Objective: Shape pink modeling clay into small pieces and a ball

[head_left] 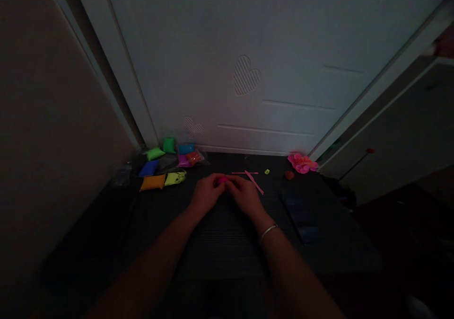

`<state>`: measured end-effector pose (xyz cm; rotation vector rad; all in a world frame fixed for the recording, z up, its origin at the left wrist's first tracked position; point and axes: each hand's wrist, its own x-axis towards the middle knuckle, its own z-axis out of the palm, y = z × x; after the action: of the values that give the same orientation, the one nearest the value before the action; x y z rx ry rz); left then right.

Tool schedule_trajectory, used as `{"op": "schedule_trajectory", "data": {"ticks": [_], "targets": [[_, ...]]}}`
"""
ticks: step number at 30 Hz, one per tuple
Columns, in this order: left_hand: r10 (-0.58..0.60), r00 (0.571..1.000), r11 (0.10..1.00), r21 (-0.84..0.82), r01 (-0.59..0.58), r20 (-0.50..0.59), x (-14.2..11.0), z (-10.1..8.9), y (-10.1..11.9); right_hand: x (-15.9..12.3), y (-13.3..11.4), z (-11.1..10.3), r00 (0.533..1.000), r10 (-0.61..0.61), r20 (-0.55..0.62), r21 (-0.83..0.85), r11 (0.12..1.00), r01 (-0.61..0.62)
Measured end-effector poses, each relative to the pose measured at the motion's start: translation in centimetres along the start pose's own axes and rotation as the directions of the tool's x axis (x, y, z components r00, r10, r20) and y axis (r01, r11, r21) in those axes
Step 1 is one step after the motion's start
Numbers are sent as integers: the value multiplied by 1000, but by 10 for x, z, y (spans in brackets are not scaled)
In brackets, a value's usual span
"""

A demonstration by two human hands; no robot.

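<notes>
A small lump of bright pink modelling clay is pinched between my two hands over the middle of the dark table. My left hand grips it from the left, fingers closed. From the other side my right hand, with a bracelet at the wrist, has its fingertips closed on the same lump. Just beyond the right hand lie a thin pink stick tool and a flat pink tool, crossing near each other. The lump's underside is hidden by my fingers.
Several coloured clay packets, including an orange one and a green one, lie at the back left. A yellow bit, a reddish lump and a pink flower are at the back right. A dark flat object lies right. A white door rises behind.
</notes>
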<state>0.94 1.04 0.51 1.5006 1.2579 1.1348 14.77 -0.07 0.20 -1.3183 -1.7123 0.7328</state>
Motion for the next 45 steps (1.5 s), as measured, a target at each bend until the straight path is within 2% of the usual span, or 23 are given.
{"op": "schedule_trajectory", "data": {"ticks": [4,10,12,15,19,22,26,29,34,36,40,45], "targets": [[5,1000,1000,14,-5,-27,0,1,-3,0,1,1,1000,16,-10,13,1000,-16],[-15,999,995,99,11,45,2,0,-5,1,-1,1,1000,16,-13,-58,998,-16],[-47,996,997,58,42,79,2,0,-2,1,-2,1,999,33,-31,-76,997,-35],[-110,987,985,-117,123,116,2,0,4,2,-1,-1,997,61,-56,-18,998,-62],[-235,963,891,-365,269,136,1,-1,8,2,-1,-3,996,91,-11,91,992,-90],[-302,936,802,-483,352,182,0,-3,5,1,-6,-5,993,112,25,85,990,-114],[-290,902,713,-557,427,320,0,-6,5,0,-11,-7,992,88,95,77,993,-95],[-305,873,645,-592,483,381,1,-6,5,0,-13,-9,986,97,139,86,990,-110],[-345,789,446,-651,615,508,0,-1,2,1,-13,-10,968,73,238,14,997,-79],[-348,792,416,-674,610,502,-2,2,2,2,-13,-11,960,79,269,27,996,-90],[-334,825,398,-725,562,456,-7,6,7,4,-14,-16,952,86,294,106,987,-122],[-303,743,397,-630,668,596,-10,6,13,3,-19,-24,928,61,368,30,997,-78]]}}
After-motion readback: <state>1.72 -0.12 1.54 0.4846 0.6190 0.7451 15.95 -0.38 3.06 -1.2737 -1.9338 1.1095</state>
